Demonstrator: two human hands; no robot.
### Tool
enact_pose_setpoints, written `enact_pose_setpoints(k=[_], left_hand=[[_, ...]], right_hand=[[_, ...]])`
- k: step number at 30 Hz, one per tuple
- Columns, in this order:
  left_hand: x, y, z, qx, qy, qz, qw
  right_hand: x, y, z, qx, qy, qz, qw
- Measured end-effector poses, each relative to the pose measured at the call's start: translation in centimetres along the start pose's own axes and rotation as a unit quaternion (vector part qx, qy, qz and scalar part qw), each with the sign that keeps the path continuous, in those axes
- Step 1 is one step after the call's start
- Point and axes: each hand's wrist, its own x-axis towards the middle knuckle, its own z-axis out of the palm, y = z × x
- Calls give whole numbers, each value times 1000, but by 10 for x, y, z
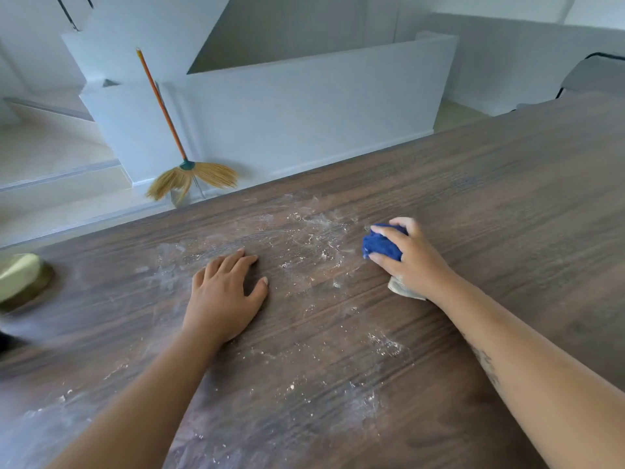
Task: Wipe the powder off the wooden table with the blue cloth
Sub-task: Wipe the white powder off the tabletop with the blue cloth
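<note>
White powder (311,242) is smeared and speckled over the dark wooden table (507,184), from the far edge down toward me. My right hand (411,257) grips a bunched blue cloth (380,243) and holds it on the table at the right side of the powder patch. A pale corner of the cloth pokes out under the heel of that hand. My left hand (225,292) rests flat on the table with straight fingers, to the left of the cloth, among the powder.
A pale green object (18,275) sits at the table's left edge, blurred. Beyond the far edge, a straw broom (189,174) with an orange handle leans against a white low wall (304,106). Steps lie on the left.
</note>
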Motion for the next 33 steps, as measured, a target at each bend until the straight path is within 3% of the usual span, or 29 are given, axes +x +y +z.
enact_pose_setpoints(k=[2, 7, 11, 14, 20, 27, 33], left_hand=[[-1, 0, 2, 5, 11, 0, 1000], [-1, -2, 3, 8, 19, 2, 1000], [0, -1, 5, 18, 26, 4, 999], [0, -1, 5, 17, 26, 3, 1000], [0, -1, 5, 22, 25, -1, 999], [0, 0, 6, 26, 24, -4, 999], [0, 0, 5, 20, 25, -12, 999]], right_hand=[[17, -19, 14, -11, 6, -22, 1000], [16, -20, 10, -59, -108, -108, 986], [48, -9, 9, -51, -49, -42, 997], [75, -34, 37, -61, -30, -59, 996], [60, -22, 26, -25, -100, -123, 987], [143, -44, 67, -57, -51, -94, 993], [134, -23, 49, -24, -132, -144, 980]])
